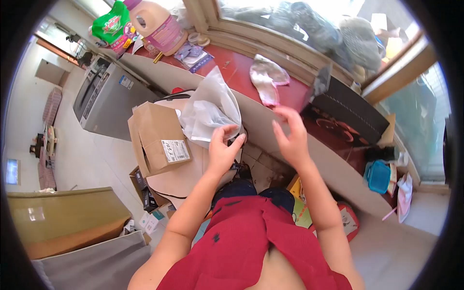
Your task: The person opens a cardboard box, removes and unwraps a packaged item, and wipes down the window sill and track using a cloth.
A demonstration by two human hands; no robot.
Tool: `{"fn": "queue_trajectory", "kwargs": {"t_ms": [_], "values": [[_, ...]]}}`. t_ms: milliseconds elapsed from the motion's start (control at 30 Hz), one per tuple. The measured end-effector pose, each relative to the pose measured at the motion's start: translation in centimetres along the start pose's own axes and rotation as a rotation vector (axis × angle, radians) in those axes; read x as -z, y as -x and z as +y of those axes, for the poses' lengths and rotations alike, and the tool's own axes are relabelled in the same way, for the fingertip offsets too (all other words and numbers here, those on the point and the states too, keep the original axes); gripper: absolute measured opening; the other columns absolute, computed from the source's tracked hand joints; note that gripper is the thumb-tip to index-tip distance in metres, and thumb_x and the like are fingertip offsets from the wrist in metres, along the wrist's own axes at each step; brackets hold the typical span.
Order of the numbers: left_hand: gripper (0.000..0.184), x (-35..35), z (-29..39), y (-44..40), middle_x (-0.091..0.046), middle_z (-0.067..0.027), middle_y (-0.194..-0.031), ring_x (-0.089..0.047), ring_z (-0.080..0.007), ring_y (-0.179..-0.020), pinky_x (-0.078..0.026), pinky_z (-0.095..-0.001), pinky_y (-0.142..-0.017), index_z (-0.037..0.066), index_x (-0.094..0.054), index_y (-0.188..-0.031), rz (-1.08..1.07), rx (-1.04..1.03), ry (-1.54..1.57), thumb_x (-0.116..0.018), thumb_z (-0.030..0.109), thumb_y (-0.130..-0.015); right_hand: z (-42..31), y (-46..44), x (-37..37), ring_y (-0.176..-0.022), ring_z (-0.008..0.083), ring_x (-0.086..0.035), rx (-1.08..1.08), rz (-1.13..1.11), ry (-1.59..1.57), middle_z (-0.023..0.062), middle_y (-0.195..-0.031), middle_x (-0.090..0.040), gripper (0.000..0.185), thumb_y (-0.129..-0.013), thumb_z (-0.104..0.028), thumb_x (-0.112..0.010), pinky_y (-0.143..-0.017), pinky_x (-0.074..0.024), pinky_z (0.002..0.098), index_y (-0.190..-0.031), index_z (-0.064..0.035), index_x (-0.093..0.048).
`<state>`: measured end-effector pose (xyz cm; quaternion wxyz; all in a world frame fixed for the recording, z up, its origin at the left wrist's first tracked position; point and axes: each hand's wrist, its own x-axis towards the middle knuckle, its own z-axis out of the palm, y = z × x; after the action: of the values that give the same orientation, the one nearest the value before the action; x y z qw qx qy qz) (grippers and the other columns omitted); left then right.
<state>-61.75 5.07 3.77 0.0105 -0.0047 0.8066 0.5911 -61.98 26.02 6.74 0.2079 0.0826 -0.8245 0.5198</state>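
Observation:
My left hand [223, 151] is at the lower right edge of a translucent white plastic bag [208, 108], its thumb and fingers apart; whether it touches the bag I cannot tell. To the right, my right hand [291, 137] is raised with thumb and fingers spread and nothing between them. The bag lies on a pale round surface [166, 186], beside a brown cardboard box [157, 128] with a white label. Above my right hand, a white and pink cloth [266, 79] rests on the red windowsill [232, 65].
A large jug [157, 29] and a green pouch [113, 26] stand at the sill's left end. A black box [345, 113] and a blue container [379, 176] are on the right. A grey washing machine [113, 94] stands at the left. Windows line the far side.

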Motion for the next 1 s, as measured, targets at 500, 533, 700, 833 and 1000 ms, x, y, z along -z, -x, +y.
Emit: {"fn": "queue_trajectory", "kwargs": {"t_ms": [500,533,700,833,1000], "values": [[0.083,0.5,-11.3,-8.1,-0.038,-0.0181,-0.147,-0.028,-0.0423,-0.14,-0.017,-0.0676,-0.111,0.02,-0.045,-0.138,-0.117,-0.194,-1.069,-0.082,0.022,-0.064,13.0,-14.0,-9.7,-0.14,0.0381,-0.031,0.057,-0.164,0.623,0.0228,-0.147,-0.039,0.053,-0.091,-0.024,-0.062,-0.113,-0.0235,0.057,-0.139,-0.0069,-0.046],[0.077,0.7,-11.7,-8.1,-0.041,-0.017,-0.145,-0.029,-0.041,-0.14,-0.017,-0.0679,-0.11,0.018,-0.048,-0.136,-0.118,-0.179,-1.084,-0.08,0.018,-0.067,12.8,-14.6,-10.2,-0.139,0.0386,-0.032,0.045,-0.162,0.641,0.0225,-0.146,-0.04,0.052,-0.091,-0.023,-0.062,-0.112,-0.024,0.0566,-0.138,-0.0055,-0.046],[0.06,1.9,-14.9,-6.7,-0.045,-0.0167,-0.14,-0.03,-0.0395,-0.14,-0.018,-0.0692,-0.109,0.013,-0.054,-0.128,-0.12,-0.179,-1.093,-0.074,0.014,-0.071,12.8,-15.6,-12.3,-0.136,0.0398,-0.034,0.055,-0.154,0.662,0.022,-0.144,-0.042,0.052,-0.091,-0.023,-0.061,-0.112,-0.0249,0.0558,-0.136,-0.0019,-0.047],[0.043,2.3,-16.0,-5.9,-0.05,-0.0163,-0.134,-0.031,-0.039,-0.14,-0.018,-0.0705,-0.108,0.009,-0.058,-0.122,-0.134,-0.206,-1.22,-0.062,0.01,-0.079,13.2,-16.0,-11.8,-0.136,0.0387,-0.034,0.07,-0.158,0.624,0.0217,-0.144,-0.042,0.05,-0.091,-0.023,-0.061,-0.112,-0.0251,0.0555,-0.135,-0.0015,-0.05],[0.042,2.3,-16.3,-6.0,-0.05,-0.0157,-0.135,-0.029,-0.038,-0.141,-0.02,-0.0708,-0.108,0.007,-0.057,-0.125,-0.16,-0.18,-1.284,-0.056,0.009,-0.082,13.8,-15.9,-10.7,-0.137,0.0367,-0.035,0.113,-0.164,0.59,0.0196,-0.145,-0.042,0.05,-0.091,-0.023,-0.061,-0.113,-0.0254,0.0541,-0.136,-0.0039,-0.049]]}}
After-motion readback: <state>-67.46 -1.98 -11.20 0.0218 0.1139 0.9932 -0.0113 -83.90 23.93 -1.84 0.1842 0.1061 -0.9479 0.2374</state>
